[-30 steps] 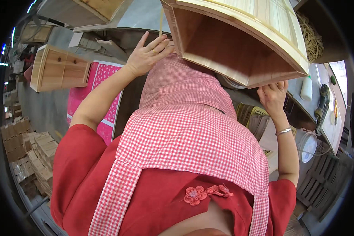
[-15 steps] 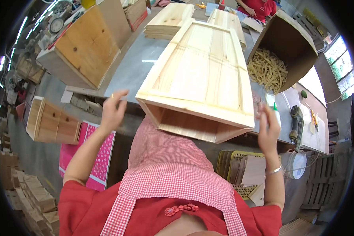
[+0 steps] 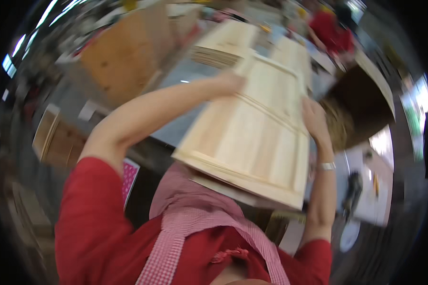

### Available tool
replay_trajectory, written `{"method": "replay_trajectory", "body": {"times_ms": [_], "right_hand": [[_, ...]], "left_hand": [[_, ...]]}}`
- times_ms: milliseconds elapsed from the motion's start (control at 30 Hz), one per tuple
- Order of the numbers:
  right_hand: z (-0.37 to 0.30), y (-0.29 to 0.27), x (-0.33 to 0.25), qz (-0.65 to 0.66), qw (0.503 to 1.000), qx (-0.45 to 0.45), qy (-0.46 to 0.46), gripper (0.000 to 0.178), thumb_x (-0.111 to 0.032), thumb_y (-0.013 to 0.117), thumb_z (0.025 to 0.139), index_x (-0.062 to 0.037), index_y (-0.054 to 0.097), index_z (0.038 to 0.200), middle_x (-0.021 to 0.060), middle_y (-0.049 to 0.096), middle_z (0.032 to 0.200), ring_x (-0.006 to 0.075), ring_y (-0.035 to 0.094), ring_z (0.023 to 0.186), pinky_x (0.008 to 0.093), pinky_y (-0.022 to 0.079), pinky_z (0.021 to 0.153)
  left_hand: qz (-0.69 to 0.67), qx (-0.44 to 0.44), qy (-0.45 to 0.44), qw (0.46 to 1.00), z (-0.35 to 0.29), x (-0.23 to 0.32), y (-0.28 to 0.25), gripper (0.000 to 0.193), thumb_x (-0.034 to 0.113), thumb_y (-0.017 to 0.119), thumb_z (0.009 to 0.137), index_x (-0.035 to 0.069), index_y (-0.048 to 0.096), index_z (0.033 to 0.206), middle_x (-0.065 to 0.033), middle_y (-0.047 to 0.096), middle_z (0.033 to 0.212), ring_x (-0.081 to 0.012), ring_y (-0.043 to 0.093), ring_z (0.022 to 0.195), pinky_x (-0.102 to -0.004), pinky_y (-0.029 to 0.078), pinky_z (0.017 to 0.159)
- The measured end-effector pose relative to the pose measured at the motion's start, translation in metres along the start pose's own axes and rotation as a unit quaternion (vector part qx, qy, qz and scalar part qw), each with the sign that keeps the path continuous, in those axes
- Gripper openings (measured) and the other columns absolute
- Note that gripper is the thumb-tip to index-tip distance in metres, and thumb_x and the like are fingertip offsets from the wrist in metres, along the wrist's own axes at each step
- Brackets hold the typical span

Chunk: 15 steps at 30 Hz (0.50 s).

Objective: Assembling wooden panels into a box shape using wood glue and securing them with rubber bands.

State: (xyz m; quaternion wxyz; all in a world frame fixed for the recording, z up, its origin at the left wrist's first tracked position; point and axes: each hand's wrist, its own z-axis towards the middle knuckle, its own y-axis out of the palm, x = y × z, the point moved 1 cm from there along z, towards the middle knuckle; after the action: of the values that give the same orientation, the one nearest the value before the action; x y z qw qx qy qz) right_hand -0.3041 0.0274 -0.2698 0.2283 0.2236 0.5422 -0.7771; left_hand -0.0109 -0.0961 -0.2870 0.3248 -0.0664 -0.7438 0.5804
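A tapered, pale wooden box (image 3: 245, 137) with a raised frame lies before me, its wide end toward my apron and overhanging the table's near edge. My left hand (image 3: 229, 83) is closed on its left edge, toward the narrow far part. On the opposite side my right hand (image 3: 315, 118), a silver bracelet on its wrist, grips the right edge. Motion smears both hands, and the fingertips are partly hidden against the box. The opening at the wide end is mostly turned out of sight.
Stacked wooden panels (image 3: 226, 40) lie beyond the box. To the right, a cardboard box (image 3: 366, 97) holds pale strips, near a dark power tool (image 3: 353, 190). A large wooden box (image 3: 121, 57) stands left, a smaller one (image 3: 64, 142) below it. Someone in red (image 3: 330, 31) works across the table.
Both hands, apart from the box before, have reached forward and taken its sides. The box's near end has come closer to me and tipped down, hiding most of the opening. The view has shifted.
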Motion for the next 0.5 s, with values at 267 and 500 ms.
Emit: {"method": "replay_trajectory", "body": {"times_ms": [267, 500], "right_hand": [[0.023, -0.003, 0.0, 0.13, 0.973, -0.137, 0.134, 0.061, -0.041, 0.048, 0.103, 0.0171, 0.061, 0.117, 0.0182, 0.069, 0.107, 0.0211, 0.064, 0.096, 0.0335, 0.048, 0.087], [0.0, -0.009, -0.011, 0.215, 0.952, -0.191, 0.101, 0.047, -0.034, 0.057, 0.1, 0.0125, 0.064, 0.107, 0.0075, 0.067, 0.094, 0.0129, 0.058, 0.084, 0.0285, 0.047, 0.076]], "left_hand": [[-0.061, 0.047, -0.102, 0.992, 0.011, 0.016, 0.018, 0.043, 0.034, 0.047, 0.095, -0.002, 0.067, 0.108, -0.0222, 0.068, 0.108, -0.0388, 0.066, 0.101, -0.0464, 0.052, 0.09], [-0.207, 0.179, -0.147, 0.951, -0.041, 0.028, -0.016, 0.049, 0.037, 0.06, 0.087, -0.009, 0.066, 0.105, -0.0269, 0.068, 0.106, -0.0391, 0.068, 0.098, -0.044, 0.054, 0.087]]}}
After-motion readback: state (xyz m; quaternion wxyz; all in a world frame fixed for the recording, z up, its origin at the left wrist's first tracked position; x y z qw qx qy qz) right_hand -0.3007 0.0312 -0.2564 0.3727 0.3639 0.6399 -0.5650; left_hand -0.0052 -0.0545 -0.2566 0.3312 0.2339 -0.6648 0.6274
